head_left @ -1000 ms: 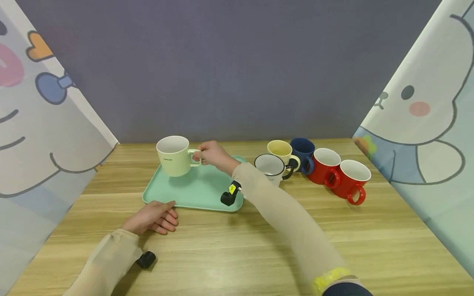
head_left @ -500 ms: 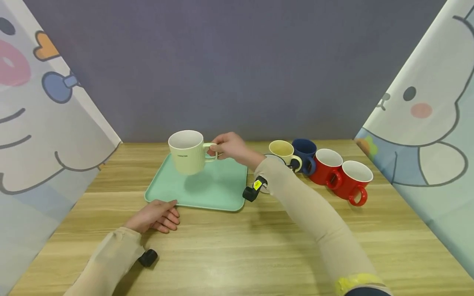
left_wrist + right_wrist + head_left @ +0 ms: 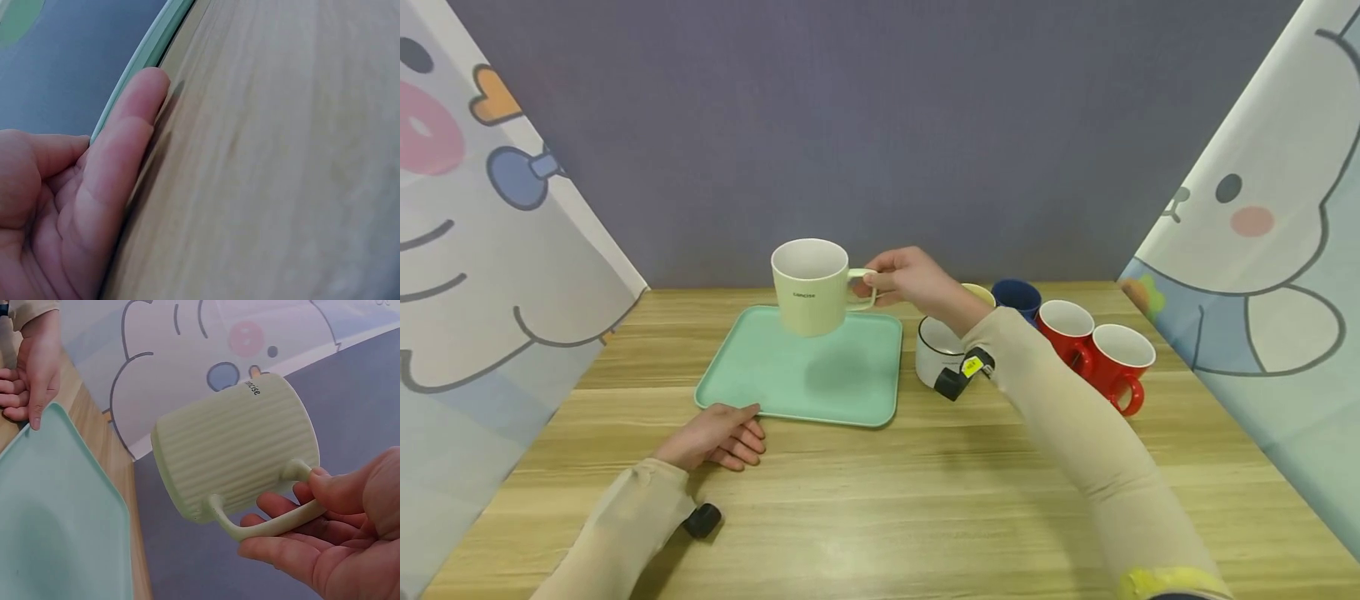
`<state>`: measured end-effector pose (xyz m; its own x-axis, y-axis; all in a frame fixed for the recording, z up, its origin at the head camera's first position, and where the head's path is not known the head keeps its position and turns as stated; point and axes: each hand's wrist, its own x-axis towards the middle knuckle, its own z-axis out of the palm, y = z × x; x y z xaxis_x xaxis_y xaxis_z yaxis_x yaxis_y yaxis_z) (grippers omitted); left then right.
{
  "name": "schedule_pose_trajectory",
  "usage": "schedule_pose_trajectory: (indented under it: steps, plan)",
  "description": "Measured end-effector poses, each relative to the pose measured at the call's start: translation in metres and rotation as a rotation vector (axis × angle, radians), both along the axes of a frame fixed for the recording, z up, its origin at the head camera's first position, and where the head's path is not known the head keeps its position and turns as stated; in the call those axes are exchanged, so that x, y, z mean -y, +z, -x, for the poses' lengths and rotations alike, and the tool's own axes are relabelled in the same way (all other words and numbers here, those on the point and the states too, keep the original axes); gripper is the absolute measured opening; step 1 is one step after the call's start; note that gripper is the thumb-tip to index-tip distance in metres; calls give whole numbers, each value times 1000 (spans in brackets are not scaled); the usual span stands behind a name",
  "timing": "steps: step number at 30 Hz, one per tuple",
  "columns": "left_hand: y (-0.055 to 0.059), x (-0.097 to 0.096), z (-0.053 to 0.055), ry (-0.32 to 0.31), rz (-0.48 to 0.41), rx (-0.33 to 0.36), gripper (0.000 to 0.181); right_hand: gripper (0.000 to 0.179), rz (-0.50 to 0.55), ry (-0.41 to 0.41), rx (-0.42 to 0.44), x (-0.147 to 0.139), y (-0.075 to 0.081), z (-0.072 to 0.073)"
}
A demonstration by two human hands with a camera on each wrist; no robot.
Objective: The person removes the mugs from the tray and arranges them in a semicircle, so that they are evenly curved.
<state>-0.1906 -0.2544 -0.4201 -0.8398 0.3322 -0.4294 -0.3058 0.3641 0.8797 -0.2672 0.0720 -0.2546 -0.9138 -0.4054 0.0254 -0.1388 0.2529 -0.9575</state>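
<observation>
My right hand (image 3: 917, 282) holds a pale yellow-green mug (image 3: 811, 302) by its handle, upright in the air above the mint-green tray (image 3: 752, 362). In the right wrist view, the fingers and thumb close round the handle, and the ribbed side of the mug shows with a small printed word. My left hand (image 3: 718, 437) is at the tray's front left edge, thumb on the rim. Seen from the left wrist, the thumb and fingers lie on either side of that rim (image 3: 134, 69), pinching it.
Right of the tray stand a white mug with a dark rim (image 3: 934, 362), a yellow mug (image 3: 981, 293), partly hidden by the right arm, a dark blue mug (image 3: 1017, 296) and two red mugs (image 3: 1063, 329). A grey panel (image 3: 880, 142) rises behind the wooden table (image 3: 865, 508).
My right hand has lifted the pale mug off the left part of the tray and carried it up and to the right. The left hand has stayed at the tray's edge.
</observation>
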Motion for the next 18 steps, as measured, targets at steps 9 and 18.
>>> schedule_pose_trajectory:
  steps: [9,18]
  plan:
    - [0,0,0,-1,16,-11,47,20,-20,1,-13,-29,3,-12]
    - [-3,0,-1,-17,2,-18,49,21,7,-39,-33,-68,-4,-27]
